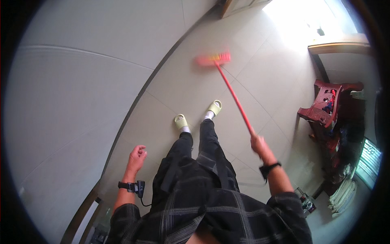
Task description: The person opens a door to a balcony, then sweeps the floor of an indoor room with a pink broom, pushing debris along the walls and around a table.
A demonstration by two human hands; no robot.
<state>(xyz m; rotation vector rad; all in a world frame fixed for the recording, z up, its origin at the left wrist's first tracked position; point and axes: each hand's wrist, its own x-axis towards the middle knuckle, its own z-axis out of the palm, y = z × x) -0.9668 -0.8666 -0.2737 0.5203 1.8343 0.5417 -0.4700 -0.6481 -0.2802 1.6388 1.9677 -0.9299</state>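
Note:
My right hand (259,145) is wrapped around the upper end of the red handle of a broom (234,96). The broom's head (214,58), red with a yellow middle, is blurred and lies over the tiled floor (259,85) ahead of my feet. My left hand (137,157) is off the broom, in the air at my left side, with its fingers loosely curled and nothing seen in it. Both wrists wear black straps, and the left one carries a small device (140,189). On my feet are pale yellow slide sandals (181,121).
A pale wall (91,76) with a dark skirting runs along the left. At the right stands a dark red carved wooden seat (323,106) with cloth items on it. A wooden door (240,6) and a bright opening are at the top.

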